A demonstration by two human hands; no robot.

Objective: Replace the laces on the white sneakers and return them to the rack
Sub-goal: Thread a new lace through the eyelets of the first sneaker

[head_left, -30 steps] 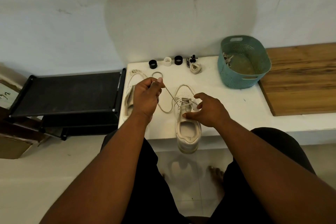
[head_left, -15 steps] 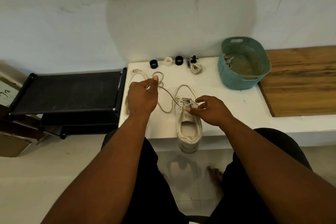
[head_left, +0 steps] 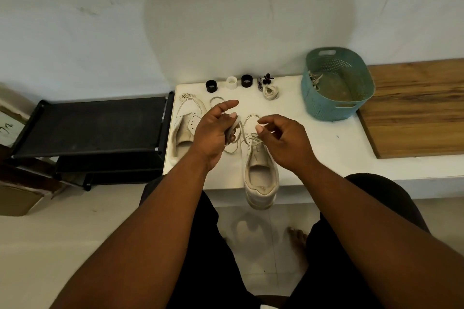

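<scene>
Closest in: sneaker sitting on the table edge, heel poking out over the floor, toe pointing at the wall. Lace only threaded through the lowest eyelets near the toe, so lacing on this one barely begun by the look of it.

Big change from half a second back: left hand pulled in from the far-left reach and lifted, now right next to the right hand over the toe. Lace no longer stretched out taut to the left; gathered into a loop instead. Left hand pinching that loop between thumb and curled fingers, index finger sticking out straight. Right hand lifted off the eyelet row, fingers curled over the crossing, thumb and forefinger close together. Holding the other lace end or not? Can't tell, too small and blurry. Probably means slack pulled through and next eyelet coming up.

Second sneaker further left, unlaced, partly behind the left wrist. Black rack beside the table, nothing on its top shelf yet.

Back row: small black and white rings, a coiled lace, and a teal basket with what look like laces inside. Dark little object next to the rings, no clue what.
</scene>
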